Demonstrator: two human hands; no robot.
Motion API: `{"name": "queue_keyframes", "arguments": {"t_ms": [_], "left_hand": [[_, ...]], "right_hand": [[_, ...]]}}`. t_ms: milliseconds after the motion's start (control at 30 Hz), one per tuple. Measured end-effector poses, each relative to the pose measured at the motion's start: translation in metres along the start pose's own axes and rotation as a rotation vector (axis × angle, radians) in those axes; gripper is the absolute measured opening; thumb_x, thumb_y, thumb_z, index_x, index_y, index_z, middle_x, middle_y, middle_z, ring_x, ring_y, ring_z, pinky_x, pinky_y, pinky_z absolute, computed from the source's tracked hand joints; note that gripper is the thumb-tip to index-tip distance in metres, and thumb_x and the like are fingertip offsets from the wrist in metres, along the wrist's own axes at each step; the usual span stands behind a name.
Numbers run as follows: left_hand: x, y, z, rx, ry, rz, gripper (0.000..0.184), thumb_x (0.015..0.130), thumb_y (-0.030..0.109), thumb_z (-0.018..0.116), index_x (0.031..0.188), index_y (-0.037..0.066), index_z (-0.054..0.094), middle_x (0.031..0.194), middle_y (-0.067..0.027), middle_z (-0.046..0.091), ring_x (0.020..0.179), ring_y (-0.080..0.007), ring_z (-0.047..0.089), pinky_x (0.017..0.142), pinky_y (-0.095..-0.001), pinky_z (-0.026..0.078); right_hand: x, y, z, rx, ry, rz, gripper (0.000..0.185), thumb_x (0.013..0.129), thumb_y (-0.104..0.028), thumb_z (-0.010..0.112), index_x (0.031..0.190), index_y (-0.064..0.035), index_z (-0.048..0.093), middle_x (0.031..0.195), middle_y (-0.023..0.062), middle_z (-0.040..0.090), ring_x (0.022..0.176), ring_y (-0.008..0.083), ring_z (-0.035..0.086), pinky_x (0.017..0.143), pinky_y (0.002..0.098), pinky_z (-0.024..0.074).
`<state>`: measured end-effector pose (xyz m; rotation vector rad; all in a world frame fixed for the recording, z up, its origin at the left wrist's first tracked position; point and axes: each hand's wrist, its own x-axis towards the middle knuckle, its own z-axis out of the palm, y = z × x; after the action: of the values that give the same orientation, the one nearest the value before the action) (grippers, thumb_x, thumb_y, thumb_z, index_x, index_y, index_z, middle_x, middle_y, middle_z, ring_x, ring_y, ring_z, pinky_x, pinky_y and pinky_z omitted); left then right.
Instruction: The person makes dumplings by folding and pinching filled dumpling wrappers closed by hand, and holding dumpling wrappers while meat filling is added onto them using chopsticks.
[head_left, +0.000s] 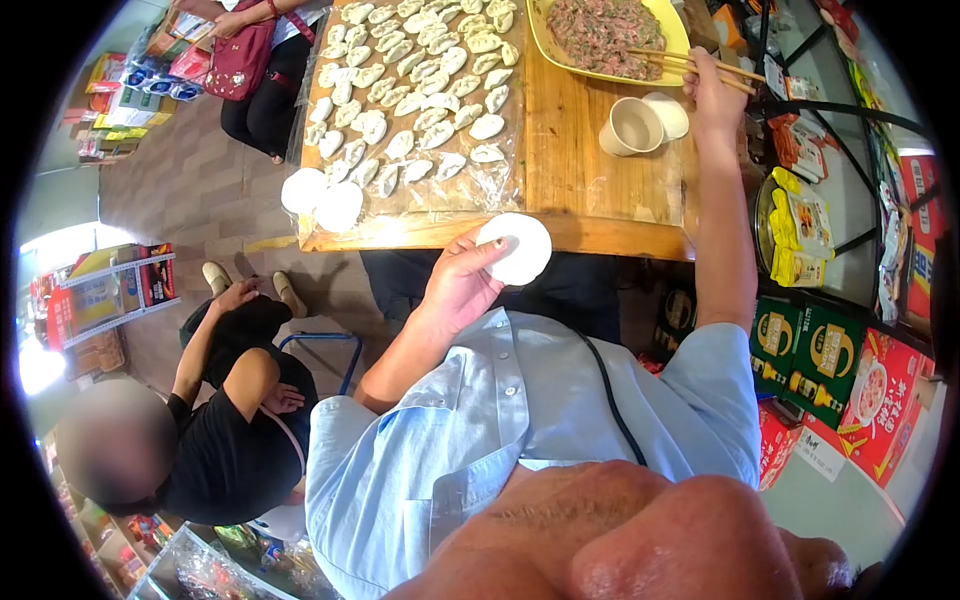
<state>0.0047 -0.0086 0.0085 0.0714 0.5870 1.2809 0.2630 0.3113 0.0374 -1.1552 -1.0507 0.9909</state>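
In my left hand (462, 278) lies a round white dumpling wrapper (522, 250), held by its edge with the thumb on top, just off the table's front edge. My right hand (715, 98) grips a pair of wooden chopsticks (735, 80), whose tips reach into the minced meat filling (607, 32). A yellow tray (549, 57) holds that filling. Several folded dumplings (432, 85) lie in rows on a plastic-covered board to the left. Loose wrappers (338, 206) rest at the board's near left corner.
A paper cup (631, 128) stands on the wooden table (570, 185), with a pale round piece (668, 116) beside it. One person in black (235, 440) sits at my left; another with a red bag (238, 50) is beyond. Packaged goods (800, 225) crowd the right.
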Motion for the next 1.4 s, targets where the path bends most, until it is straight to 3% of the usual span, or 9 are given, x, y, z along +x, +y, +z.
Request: {"name": "queue_keyframes", "arguments": {"t_ms": [167,233,367,467,700,867,1000,1067,1400], "left_hand": [[0.001,-0.001,-0.001,-0.003,0.012,-0.019,0.032,0.095,0.005,0.063,0.124,-0.006,0.061,0.114,-0.014,0.07,0.102,-0.0229,0.07,0.091,-0.0367,0.057],[0.001,0.0,-0.002,-0.007,0.011,-0.016,0.031,0.095,0.005,0.062,0.124,-0.005,0.061,0.114,-0.014,0.07,0.102,-0.0229,0.07,0.091,-0.0367,0.057],[0.001,0.002,-0.006,-0.002,0.006,-0.015,0.032,0.095,0.005,0.062,0.124,-0.006,0.061,0.114,-0.0141,0.07,0.102,-0.0232,0.07,0.091,-0.0368,0.057],[0.002,0.002,-0.008,-0.02,0.004,-0.008,0.032,0.094,0.005,0.063,0.125,-0.006,0.061,0.114,-0.0142,0.07,0.103,-0.0235,0.07,0.091,-0.0372,0.057],[0.001,0.005,-0.008,-0.037,0.005,0.0,0.032,0.094,0.004,0.063,0.124,-0.006,0.061,0.115,-0.0149,0.07,0.103,-0.0239,0.07,0.092,-0.0377,0.057],[0.0,0.004,-0.012,-0.05,0.018,0.012,0.032,0.093,0.003,0.063,0.124,-0.006,0.061,0.114,-0.0146,0.07,0.103,-0.0236,0.07,0.092,-0.0372,0.057],[0.001,0.005,-0.014,-0.036,0.027,0.016,0.032,0.094,0.003,0.063,0.124,-0.006,0.061,0.114,-0.0141,0.07,0.103,-0.0232,0.07,0.092,-0.0368,0.057],[0.001,0.005,-0.015,-0.029,0.032,0.022,0.032,0.094,0.004,0.063,0.124,-0.006,0.061,0.114,-0.014,0.07,0.103,-0.0228,0.07,0.092,-0.0366,0.057],[0.002,0.005,-0.017,-0.023,0.036,0.017,0.031,0.094,0.003,0.062,0.124,-0.006,0.061,0.114,-0.0141,0.07,0.102,-0.0227,0.07,0.091,-0.0363,0.057]], "right_hand": [[0.004,0.001,0.011,-0.219,0.026,-0.041,0.036,0.086,-0.027,0.078,0.106,0.0025,0.072,0.083,0.0051,0.069,0.067,0.0082,0.058,0.063,0.0231,0.0478],[0.0,-0.012,0.011,-0.407,-0.041,-0.115,0.036,0.087,-0.027,0.076,0.102,0.0055,0.072,0.082,0.0098,0.073,0.07,0.0125,0.069,0.062,0.0242,0.0546],[-0.011,-0.032,0.011,-0.325,-0.026,-0.209,0.031,0.091,-0.026,0.073,0.1,0.0036,0.073,0.083,0.0075,0.072,0.066,0.0075,0.061,0.063,0.0213,0.0489],[-0.015,-0.048,0.007,-0.365,0.008,-0.402,0.031,0.092,-0.027,0.071,0.099,0.0036,0.074,0.078,0.0064,0.073,0.06,0.0073,0.061,0.056,0.0206,0.0477],[0.002,-0.031,0.005,-0.321,-0.001,-0.306,0.031,0.093,-0.025,0.071,0.101,0.0056,0.072,0.08,0.009,0.073,0.065,0.0093,0.066,0.058,0.0218,0.0507],[0.005,-0.02,0.013,-0.233,-0.043,-0.26,0.031,0.092,-0.021,0.071,0.103,0.0073,0.07,0.088,0.0142,0.072,0.072,0.016,0.071,0.068,0.0255,0.0576],[0.005,-0.018,0.019,-0.259,-0.003,-0.254,0.031,0.091,-0.021,0.072,0.098,0.0088,0.071,0.081,0.0133,0.073,0.069,0.0151,0.072,0.065,0.0255,0.0578],[0.003,-0.02,0.02,-0.29,-0.037,-0.205,0.034,0.091,-0.02,0.071,0.106,0.0101,0.068,0.091,0.0161,0.072,0.075,0.0178,0.072,0.068,0.0262,0.0583],[-0.002,-0.022,0.029,-0.238,-0.038,-0.206,0.033,0.09,-0.016,0.071,0.104,0.0142,0.067,0.092,0.0184,0.071,0.075,0.0209,0.073,0.066,0.0273,0.0604]]}}
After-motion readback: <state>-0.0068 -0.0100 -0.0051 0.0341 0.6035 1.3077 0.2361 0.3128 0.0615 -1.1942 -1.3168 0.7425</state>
